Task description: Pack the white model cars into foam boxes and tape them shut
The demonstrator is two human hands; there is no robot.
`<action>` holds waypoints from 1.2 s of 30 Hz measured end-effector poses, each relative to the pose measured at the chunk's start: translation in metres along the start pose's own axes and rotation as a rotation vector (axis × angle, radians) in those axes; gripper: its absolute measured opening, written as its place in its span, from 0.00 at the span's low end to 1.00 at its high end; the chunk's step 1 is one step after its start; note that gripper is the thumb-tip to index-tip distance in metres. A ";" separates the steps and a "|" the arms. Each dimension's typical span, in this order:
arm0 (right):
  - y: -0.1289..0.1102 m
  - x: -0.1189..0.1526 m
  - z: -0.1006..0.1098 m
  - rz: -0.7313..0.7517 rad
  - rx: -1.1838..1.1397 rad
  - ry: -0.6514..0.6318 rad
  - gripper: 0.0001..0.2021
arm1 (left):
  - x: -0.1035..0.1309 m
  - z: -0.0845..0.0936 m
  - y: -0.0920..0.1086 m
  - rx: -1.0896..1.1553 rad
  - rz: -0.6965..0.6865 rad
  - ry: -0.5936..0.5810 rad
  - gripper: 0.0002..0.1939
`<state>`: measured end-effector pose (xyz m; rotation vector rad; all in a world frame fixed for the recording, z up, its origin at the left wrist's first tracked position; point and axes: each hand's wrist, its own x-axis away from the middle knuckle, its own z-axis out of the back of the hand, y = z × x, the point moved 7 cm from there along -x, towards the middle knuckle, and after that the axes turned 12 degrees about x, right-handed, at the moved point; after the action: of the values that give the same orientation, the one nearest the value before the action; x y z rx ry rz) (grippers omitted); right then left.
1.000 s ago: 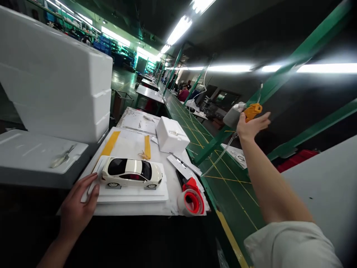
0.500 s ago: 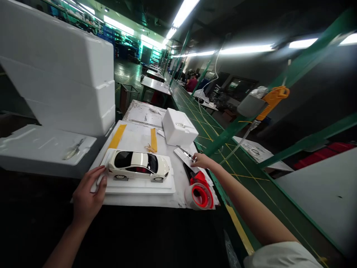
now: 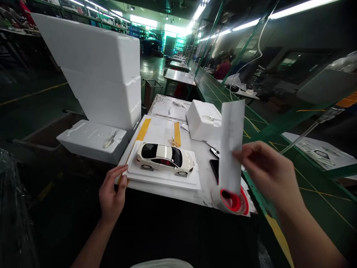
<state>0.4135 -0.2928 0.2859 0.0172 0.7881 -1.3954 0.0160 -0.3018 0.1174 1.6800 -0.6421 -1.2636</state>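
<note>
A white model car (image 3: 165,160) stands on a white foam tray (image 3: 195,183) on the bench. At the tray's left corner is my left hand (image 3: 112,193), thumb and fingers spread apart, fingertips at the edge. My right hand (image 3: 267,171) pinches a long white card (image 3: 231,145) upright by its right edge, raised over the bench's right side. Below the card, partly covered by it, lies a red tape dispenser (image 3: 243,203) with a roll of clear tape. A flat black object (image 3: 214,168) and a small black-and-white item (image 3: 214,152) show beside the card.
White foam boxes (image 3: 111,70) are stacked at the left, with another foam box (image 3: 92,139) lower in front. Farther back on the bench stands a foam block (image 3: 200,119). Yellow tape strips (image 3: 143,129) mark the bench. A green conveyor (image 3: 212,95) runs along the right.
My right hand has lifted the white card off the bench and brought it upright, nearer to me. My left hand remains at the tray's corner. The view has turned left.
</note>
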 end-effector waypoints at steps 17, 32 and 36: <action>-0.144 0.131 -0.168 0.204 -0.404 -0.158 0.23 | 0.068 -0.001 0.023 0.448 0.840 -0.184 0.19; -0.154 0.129 -0.157 0.260 -0.368 -0.146 0.20 | 0.065 0.001 0.030 0.220 0.636 -0.192 0.13; -0.153 0.129 -0.153 0.276 -0.338 -0.129 0.20 | 0.069 -0.002 0.027 0.301 0.701 -0.143 0.15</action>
<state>0.2017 -0.3686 0.1720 -0.2170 0.8686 -0.9811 0.0439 -0.3701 0.1097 1.3978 -1.4174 -0.8006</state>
